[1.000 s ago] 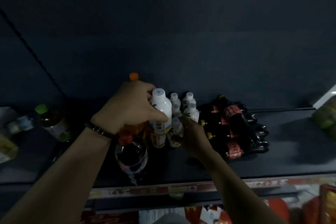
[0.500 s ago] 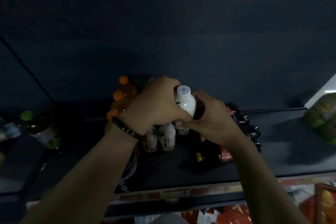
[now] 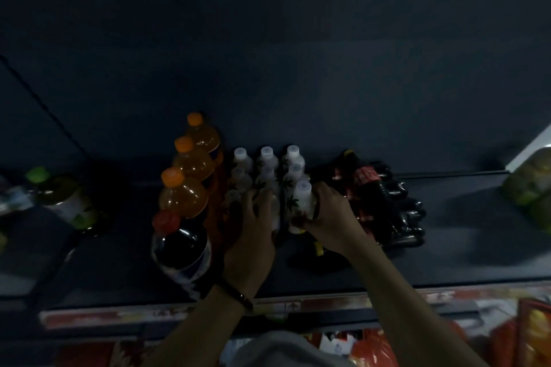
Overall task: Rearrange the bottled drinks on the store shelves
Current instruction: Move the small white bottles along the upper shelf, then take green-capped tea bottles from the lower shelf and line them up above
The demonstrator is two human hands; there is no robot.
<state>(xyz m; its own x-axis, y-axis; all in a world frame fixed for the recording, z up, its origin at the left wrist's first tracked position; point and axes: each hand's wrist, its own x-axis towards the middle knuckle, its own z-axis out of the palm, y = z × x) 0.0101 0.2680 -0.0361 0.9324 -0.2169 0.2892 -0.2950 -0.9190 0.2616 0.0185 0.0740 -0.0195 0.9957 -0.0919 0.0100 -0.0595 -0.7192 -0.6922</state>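
Several small white bottles with palm-tree labels (image 3: pixel 266 168) stand in rows on the dark shelf (image 3: pixel 447 247). My right hand (image 3: pixel 331 217) grips the front white bottle (image 3: pixel 301 205) of the right row, which stands on the shelf. My left hand (image 3: pixel 252 235) is curled round the front bottle of the middle row and hides most of it. Three orange soda bottles (image 3: pixel 190 164) line up to the left, with a red-capped cola bottle (image 3: pixel 182 244) in front of them.
A shrink-wrapped pack of cola bottles (image 3: pixel 384 202) lies right of the white bottles. A green-capped bottle (image 3: pixel 65 197) stands at far left, and green bottles (image 3: pixel 530 182) at far right. The shelf's front rail (image 3: pixel 119 314) carries price tags; colourful packages sit below.
The raised white bottle has come down into the front of the right row. My left hand has left it and dropped onto the middle row's front bottle.
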